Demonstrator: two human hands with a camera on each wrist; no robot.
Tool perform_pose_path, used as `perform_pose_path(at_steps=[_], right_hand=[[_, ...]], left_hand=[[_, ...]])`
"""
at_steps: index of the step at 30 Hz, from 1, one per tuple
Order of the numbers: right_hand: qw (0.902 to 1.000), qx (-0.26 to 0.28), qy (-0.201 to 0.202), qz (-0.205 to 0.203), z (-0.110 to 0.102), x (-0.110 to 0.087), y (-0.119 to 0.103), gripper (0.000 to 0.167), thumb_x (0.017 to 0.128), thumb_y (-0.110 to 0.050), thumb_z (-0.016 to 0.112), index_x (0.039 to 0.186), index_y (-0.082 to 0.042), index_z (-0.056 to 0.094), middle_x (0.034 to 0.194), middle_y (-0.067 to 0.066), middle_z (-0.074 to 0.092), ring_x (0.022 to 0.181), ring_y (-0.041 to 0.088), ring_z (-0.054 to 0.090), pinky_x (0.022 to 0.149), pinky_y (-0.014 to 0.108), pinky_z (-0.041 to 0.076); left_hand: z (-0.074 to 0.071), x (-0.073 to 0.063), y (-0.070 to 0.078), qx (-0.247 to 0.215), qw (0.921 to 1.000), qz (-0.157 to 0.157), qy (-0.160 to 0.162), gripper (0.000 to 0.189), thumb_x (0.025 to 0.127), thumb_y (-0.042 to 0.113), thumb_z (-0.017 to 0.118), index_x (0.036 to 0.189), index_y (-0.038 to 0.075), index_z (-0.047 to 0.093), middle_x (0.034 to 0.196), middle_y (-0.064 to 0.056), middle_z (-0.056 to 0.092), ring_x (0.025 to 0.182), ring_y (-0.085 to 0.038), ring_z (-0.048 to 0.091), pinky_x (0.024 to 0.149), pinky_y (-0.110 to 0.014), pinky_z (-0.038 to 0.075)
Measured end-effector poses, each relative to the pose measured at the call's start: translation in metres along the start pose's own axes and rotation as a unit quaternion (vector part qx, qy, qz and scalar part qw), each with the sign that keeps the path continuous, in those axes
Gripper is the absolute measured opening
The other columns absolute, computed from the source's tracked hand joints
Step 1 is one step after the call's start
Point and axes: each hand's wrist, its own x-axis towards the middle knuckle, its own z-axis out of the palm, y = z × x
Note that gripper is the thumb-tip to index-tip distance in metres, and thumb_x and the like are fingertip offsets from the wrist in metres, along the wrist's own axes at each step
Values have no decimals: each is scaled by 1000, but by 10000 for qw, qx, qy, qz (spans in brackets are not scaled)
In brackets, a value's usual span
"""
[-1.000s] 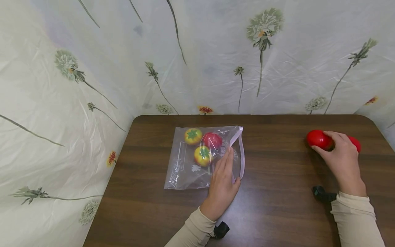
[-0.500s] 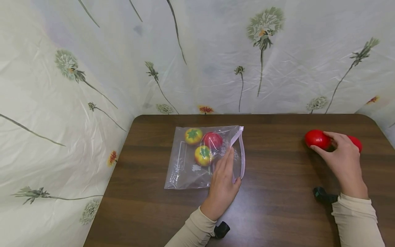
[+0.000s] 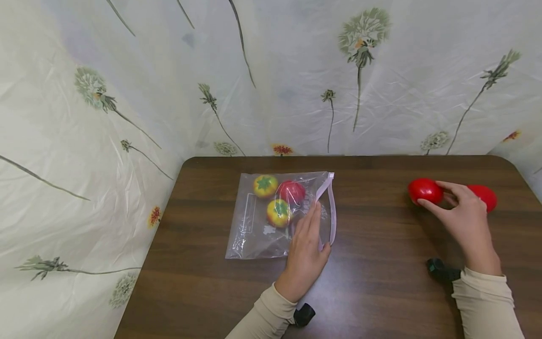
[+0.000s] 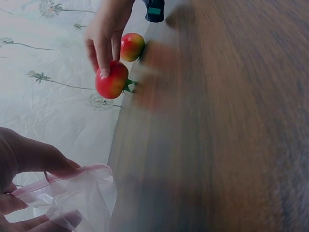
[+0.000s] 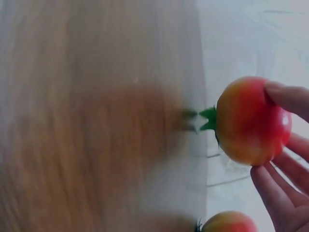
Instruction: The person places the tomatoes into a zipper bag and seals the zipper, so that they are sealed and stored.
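Note:
My right hand (image 3: 466, 212) grips a red tomato (image 3: 425, 191) between thumb and fingers at the table's right side. In the right wrist view this tomato (image 5: 253, 121) has its green calyx turned to the tabletop, with a gap below. Behind the hand a second tomato (image 3: 484, 197) lies on the table, partly hidden. My left hand (image 3: 306, 256) holds the mouth of a clear zip bag (image 3: 250, 245), keeping it parted; the left wrist view shows its pink rim (image 4: 91, 169) by the thumb. Inside the bag lie two yellow-green-topped tomatoes (image 3: 265, 186) and a red one (image 3: 291, 192).
The brown wooden table (image 3: 372, 292) reaches back to a wall covering (image 3: 288, 70) printed with dandelions. The same covering hangs along the left side. A black wrist camera (image 3: 304, 315) sits on the left sleeve, another (image 3: 442, 271) on the right.
My right hand has moved left with the tomato, away from the second tomato, which now shows more. The left hand and the bag have stayed in place.

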Motion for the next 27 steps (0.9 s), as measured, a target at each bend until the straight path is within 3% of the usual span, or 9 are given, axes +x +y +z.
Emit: perform_pose_path(at_steps=[3,4,6,7,9,11,15,18,27], right_hand=[[9997,129,-177,111,0,0,-3,70,91,-41,77,149,-9,54,146,27,55,125,47,62,82,1,41],[9995,192,-214,127,1,0,-3,70,91,-41,77,149,-10,54,146,27,55,127,38,64,82,2,42],[9990,324,-283,132,1,0,-5,70,91,-40,78,149,-10,54,147,27,55,128,33,65,79,0,42],[9988,367,-307,135,2,0,-5,70,91,-40,78,149,-10,54,147,27,55,127,21,67,79,-1,43],[9981,493,-361,115,3,0,-7,69,91,-38,79,149,-11,54,148,27,54,125,10,67,77,-1,43],[9972,607,-427,92,4,0,-9,69,91,-37,79,149,-11,54,148,26,54,125,12,67,76,-1,44],[9953,784,-557,59,6,0,-12,68,90,-37,80,149,-13,55,147,24,54,114,-9,66,75,-2,46],[9933,957,-645,-45,9,0,-13,66,90,-34,81,147,-12,57,144,20,56,102,-26,55,75,-1,47],[9871,1268,-935,-282,16,-1,-22,62,90,-27,81,144,-10,58,142,12,57,98,-32,51,77,-1,48]], left_hand=[[0,0,0,-8,10000,-6,-11,100,76,5,89,160,5,35,164,-9,42,144,-28,50,117,-44,45],[0,0,0,-4,10000,-7,-8,100,76,6,89,160,5,35,164,-9,42,144,-28,50,117,-44,45],[0,0,0,2,10000,-6,-4,100,76,6,89,160,5,34,164,-9,42,144,-28,50,117,-43,45],[0,0,0,8,10000,-5,-2,100,76,6,89,160,5,34,164,-9,42,144,-28,51,118,-43,45],[0,0,0,18,10000,-20,-15,101,76,6,89,160,5,34,164,-9,42,143,-28,51,118,-43,45],[0,0,-1,14,10000,-38,-33,101,76,6,89,161,6,33,164,-9,42,143,-28,51,118,-43,45],[0,0,-1,12,10000,-46,-47,101,77,7,89,161,6,33,164,-9,42,143,-28,51,118,-43,45],[0,0,-1,19,10000,-25,-23,101,77,7,89,161,5,33,163,-10,43,143,-28,51,117,-43,45],[0,1,-1,-12,10000,-41,-15,100,76,6,89,160,4,35,162,-10,45,141,-29,52,117,-43,46]])
